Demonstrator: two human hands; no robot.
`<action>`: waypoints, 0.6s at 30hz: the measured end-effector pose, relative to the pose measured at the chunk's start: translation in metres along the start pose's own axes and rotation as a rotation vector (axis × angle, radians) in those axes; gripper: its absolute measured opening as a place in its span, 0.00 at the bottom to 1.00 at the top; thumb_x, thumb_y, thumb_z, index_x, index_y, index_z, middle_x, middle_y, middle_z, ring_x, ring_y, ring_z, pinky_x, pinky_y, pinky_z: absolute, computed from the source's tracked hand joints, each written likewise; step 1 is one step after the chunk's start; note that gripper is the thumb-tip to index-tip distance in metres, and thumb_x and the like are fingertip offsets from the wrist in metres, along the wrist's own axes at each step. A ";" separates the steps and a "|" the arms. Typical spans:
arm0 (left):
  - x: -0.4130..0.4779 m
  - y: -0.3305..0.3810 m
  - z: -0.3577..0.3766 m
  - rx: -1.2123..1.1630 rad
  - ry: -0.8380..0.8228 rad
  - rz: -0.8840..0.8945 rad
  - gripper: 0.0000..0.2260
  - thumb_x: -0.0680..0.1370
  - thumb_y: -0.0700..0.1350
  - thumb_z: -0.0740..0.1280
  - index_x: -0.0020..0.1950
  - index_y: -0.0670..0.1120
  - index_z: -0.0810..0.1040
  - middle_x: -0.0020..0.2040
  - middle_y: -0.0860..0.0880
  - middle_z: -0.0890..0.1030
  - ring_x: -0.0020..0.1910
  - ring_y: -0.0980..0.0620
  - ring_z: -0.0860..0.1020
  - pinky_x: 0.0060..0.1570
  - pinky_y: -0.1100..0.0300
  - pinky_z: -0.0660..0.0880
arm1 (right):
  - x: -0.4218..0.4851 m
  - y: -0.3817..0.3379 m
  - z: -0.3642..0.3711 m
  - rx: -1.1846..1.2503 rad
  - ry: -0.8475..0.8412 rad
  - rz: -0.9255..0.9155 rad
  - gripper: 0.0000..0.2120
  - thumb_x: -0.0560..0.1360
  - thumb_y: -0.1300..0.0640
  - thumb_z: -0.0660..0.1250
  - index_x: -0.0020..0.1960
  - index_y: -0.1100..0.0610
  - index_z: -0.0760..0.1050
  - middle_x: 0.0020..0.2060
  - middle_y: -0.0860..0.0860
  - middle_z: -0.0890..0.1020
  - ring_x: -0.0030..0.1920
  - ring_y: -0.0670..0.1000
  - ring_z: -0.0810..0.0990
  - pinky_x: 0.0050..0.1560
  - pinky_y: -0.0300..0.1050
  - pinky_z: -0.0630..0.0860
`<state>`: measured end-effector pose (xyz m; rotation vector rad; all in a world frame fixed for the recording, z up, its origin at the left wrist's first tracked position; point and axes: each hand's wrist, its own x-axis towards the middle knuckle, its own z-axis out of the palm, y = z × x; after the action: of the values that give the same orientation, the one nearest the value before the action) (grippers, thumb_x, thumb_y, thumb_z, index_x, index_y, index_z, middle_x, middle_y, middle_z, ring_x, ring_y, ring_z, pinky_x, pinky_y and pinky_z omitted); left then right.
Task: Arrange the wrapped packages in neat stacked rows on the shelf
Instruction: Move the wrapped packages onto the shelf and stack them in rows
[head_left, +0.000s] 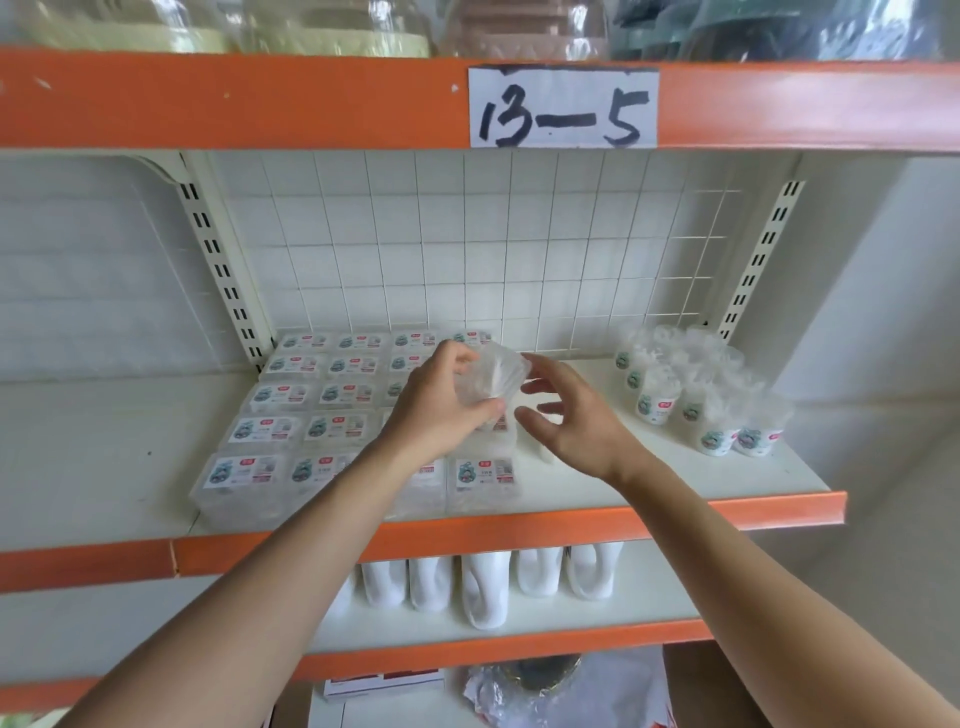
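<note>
Clear-wrapped flat packages (270, 395) with white labels lie in rows on the left half of the white shelf (649, 483). My left hand (441, 402) grips one clear wrapped package (496, 371), held tilted above the rows' right edge. Just to its right, my right hand (566, 415) hovers with fingers spread, close to the package and holding nothing. A front-row labelled package (484, 478) lies below both hands. Part of the third column is hidden by my left arm.
A cluster of wrapped cup-shaped packages (701, 400) stands at the shelf's right. An orange beam with a "13-5" label (563, 106) runs overhead. White handled containers (488, 582) stand on the shelf below. A wire grid backs the shelf.
</note>
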<state>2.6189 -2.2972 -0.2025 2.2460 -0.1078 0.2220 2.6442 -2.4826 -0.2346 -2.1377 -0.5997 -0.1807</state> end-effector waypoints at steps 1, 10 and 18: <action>0.000 -0.001 -0.002 -0.044 -0.015 -0.019 0.28 0.71 0.49 0.76 0.66 0.51 0.68 0.61 0.53 0.74 0.57 0.55 0.74 0.56 0.57 0.72 | 0.000 -0.003 0.001 0.091 -0.013 0.017 0.28 0.75 0.58 0.69 0.72 0.50 0.65 0.61 0.48 0.74 0.58 0.44 0.76 0.58 0.43 0.76; -0.007 -0.004 -0.020 -0.342 -0.161 -0.084 0.29 0.75 0.44 0.71 0.71 0.61 0.64 0.57 0.54 0.77 0.53 0.60 0.79 0.51 0.61 0.75 | 0.001 -0.018 0.015 0.145 -0.110 -0.013 0.36 0.73 0.56 0.73 0.70 0.29 0.59 0.59 0.45 0.77 0.55 0.45 0.79 0.59 0.45 0.76; -0.005 -0.021 -0.031 -0.377 -0.154 -0.124 0.18 0.79 0.43 0.67 0.68 0.50 0.71 0.55 0.49 0.78 0.43 0.48 0.84 0.52 0.56 0.80 | 0.005 -0.006 0.021 -0.326 0.055 -0.170 0.41 0.65 0.57 0.78 0.74 0.48 0.64 0.62 0.48 0.74 0.59 0.54 0.71 0.62 0.44 0.69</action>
<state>2.6130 -2.2604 -0.2002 1.8833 -0.0843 -0.0372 2.6433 -2.4613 -0.2410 -2.3838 -0.7628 -0.4565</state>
